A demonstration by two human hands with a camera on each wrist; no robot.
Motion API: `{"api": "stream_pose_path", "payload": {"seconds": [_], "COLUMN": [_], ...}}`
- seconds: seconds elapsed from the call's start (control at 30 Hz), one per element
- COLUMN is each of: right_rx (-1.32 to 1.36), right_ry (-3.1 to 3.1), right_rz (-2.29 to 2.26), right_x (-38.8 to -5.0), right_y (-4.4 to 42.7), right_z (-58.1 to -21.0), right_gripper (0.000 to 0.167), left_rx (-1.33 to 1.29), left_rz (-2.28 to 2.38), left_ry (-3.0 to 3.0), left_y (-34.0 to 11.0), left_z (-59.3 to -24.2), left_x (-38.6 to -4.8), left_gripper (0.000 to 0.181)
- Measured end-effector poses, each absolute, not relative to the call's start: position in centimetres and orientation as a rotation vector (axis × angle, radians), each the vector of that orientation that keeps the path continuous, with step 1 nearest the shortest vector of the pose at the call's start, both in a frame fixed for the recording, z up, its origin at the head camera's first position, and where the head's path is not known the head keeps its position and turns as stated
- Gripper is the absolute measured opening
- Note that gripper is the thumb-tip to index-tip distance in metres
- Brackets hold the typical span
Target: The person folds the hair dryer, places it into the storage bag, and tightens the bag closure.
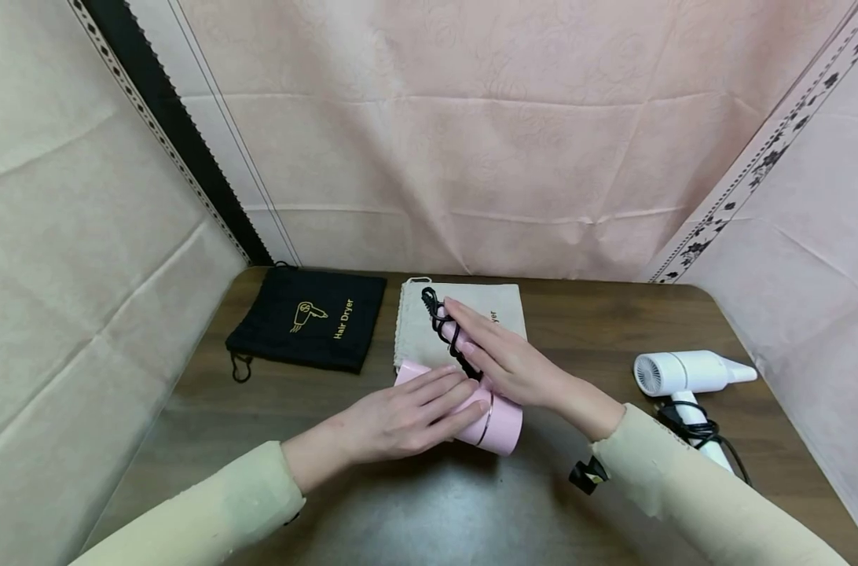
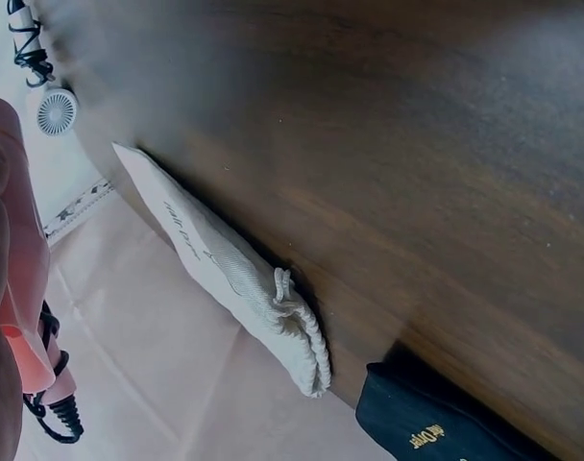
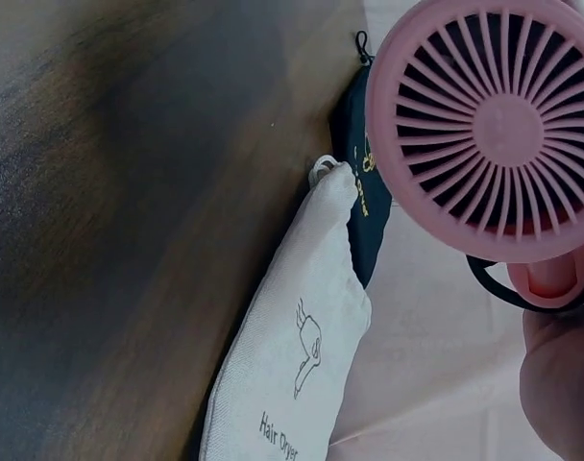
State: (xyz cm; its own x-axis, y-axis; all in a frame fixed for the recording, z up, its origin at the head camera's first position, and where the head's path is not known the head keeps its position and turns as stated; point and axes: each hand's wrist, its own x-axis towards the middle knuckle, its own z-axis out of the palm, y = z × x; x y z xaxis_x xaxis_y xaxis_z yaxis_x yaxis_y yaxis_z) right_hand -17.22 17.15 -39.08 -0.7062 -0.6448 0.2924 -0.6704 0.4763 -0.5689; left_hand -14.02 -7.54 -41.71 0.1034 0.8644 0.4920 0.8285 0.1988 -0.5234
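A pink hair dryer (image 1: 503,428) is held above the table by both hands. My left hand (image 1: 408,413) grips its round body from the near left, fingers laid over the top. On the handle, my right hand (image 1: 507,358) holds from the right side; its thumb is hidden in the head view. A black cord (image 1: 429,299) winds around the handle and loops beyond it. The right wrist view faces the slatted round grille (image 3: 508,130) at one end of the dryer. Behind the dryer lies a cream drawstring bag (image 1: 418,322), partly covered by the hands.
A black drawstring bag (image 1: 316,322) printed "Hair Dryer" lies at the back left of the brown wooden table (image 1: 577,314). To the right lies a white hair dryer (image 1: 694,371) with its black cord round the handle. Pale cloth (image 1: 471,157) hangs behind the table and at both sides.
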Motion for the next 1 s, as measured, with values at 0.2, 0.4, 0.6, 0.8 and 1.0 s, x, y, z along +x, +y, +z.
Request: {"api": "stream_pose_path", "payload": {"seconds": [0.2,0.4,0.6,0.8,1.0], "right_rx": [1.221,1.287,1.310,1.324,1.358], "right_ry": [-2.662,-2.664,-2.665,-2.689,-2.705], "right_rz": [1.065,1.188,1.373,1.440,1.368], "right_x": [-17.2,-17.2,-17.1,-16.9,-16.8], "right_y": [17.3,17.3,17.2,17.0,16.9], "right_z": [-38.9,-39.4,-39.8,-40.3,-40.6], "right_gripper": [0.059,0.055,0.053,0.051,0.050], "left_rx": [-1.629,-1.659,-1.671,-1.689,-1.700], "left_rz": [0.106,0.142,0.130,0.149,0.155], "left_ry": [-1.680,-1.667,-1.657,-1.664,-1.667], "left_y": [-7.6,-7.8,-8.1,-8.3,-8.5], "left_z": [-41.4,-41.3,-42.0,-42.6,-42.8], "left_x": [-14.3,-14.6,-14.5,-14.5,-14.5], "left_gripper": [0.039,0.040,0.039,0.042,0.043]}}
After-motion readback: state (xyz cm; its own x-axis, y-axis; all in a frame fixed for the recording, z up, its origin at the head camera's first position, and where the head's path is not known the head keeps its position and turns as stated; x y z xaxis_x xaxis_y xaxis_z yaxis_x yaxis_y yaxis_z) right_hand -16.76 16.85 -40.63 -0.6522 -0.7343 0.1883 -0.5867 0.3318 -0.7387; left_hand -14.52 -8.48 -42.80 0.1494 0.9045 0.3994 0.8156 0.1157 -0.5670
